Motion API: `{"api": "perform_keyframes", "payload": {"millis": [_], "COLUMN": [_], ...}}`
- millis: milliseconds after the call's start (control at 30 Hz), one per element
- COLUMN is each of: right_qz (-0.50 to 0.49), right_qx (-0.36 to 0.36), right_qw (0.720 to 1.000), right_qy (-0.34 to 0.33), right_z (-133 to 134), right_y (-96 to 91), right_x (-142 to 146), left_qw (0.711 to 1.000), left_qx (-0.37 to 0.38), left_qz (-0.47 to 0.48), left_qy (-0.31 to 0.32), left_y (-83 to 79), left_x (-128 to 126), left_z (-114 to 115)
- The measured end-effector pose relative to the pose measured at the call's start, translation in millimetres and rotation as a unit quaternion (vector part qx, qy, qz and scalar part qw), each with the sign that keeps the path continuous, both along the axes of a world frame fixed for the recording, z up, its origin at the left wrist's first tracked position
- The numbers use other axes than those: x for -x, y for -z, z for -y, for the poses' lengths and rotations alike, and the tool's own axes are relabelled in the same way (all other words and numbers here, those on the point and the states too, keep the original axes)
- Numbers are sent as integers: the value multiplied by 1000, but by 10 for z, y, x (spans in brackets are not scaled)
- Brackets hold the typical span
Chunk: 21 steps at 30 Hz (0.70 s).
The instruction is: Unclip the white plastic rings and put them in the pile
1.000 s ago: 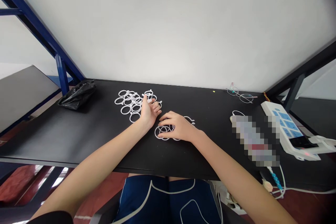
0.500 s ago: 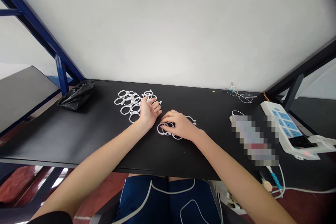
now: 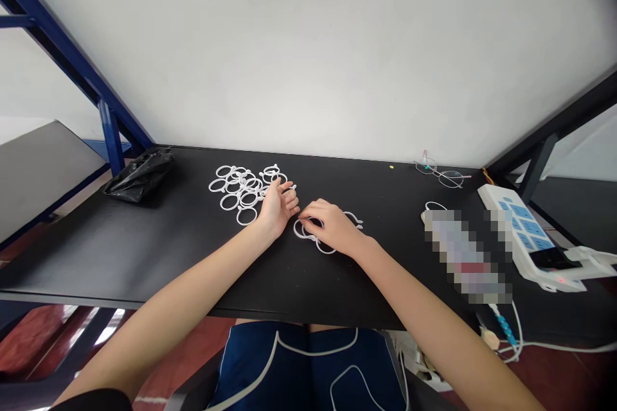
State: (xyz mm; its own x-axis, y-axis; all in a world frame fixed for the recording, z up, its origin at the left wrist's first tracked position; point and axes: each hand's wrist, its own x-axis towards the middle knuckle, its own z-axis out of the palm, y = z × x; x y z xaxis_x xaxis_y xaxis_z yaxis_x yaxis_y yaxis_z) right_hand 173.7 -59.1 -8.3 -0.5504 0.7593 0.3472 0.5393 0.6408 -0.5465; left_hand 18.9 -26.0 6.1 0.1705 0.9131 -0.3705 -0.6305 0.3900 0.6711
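On the black tabletop (image 3: pixel 193 250) lies a loose heap of thin white plastic rings (image 3: pixel 247 216), each with a small knob. My left hand (image 3: pixel 278 209) rests at the heap's right side, palm turned up and fingers loosely curled with nothing visible in them. To its right, my right hand (image 3: pixel 332 225) reaches down over a smaller group of the same white rings (image 3: pixel 326 248). Its thumb and fingertips come together on a ring at the group's left. Part of this group is hidden under the hand, and one more ring (image 3: pixel 354 217) shows beyond the knuckles.
A crumpled black plastic bag (image 3: pixel 139 174) sits at the left. Eyeglasses (image 3: pixel 450 178) lie at the back right. Nearer, a blurred-out phone-shaped object (image 3: pixel 465 257) and a white power strip (image 3: pixel 518 225) with cables occupy the right. Blue metal framing (image 3: pixel 112 135) rises at left.
My right hand has shifted slightly right and away from me, and the rings at its fingertips have moved with it. The left hand has barely moved.
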Motion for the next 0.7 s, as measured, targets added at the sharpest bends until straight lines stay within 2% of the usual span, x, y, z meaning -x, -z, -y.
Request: {"api": "perform_keyframes", "payload": {"millis": [167,367,700], "right_qz": [-9,-16,-28], "right_qx": [-5,-4,-2], "right_qw": [1000,1000,999], "right_qy": [13,18,32], "right_z": [-7,-10,-9], "right_y": [2,14,11], "right_x": [0,3,10], "left_qw": [1000,999,999], "left_qx": [-1,-16,-3], "left_qz": [-5,-13,-16], "left_qy": [-1,39,33], "left_y": [10,30,64], "left_x": [11,-1,15], "left_z": [-17,-17,-63]}}
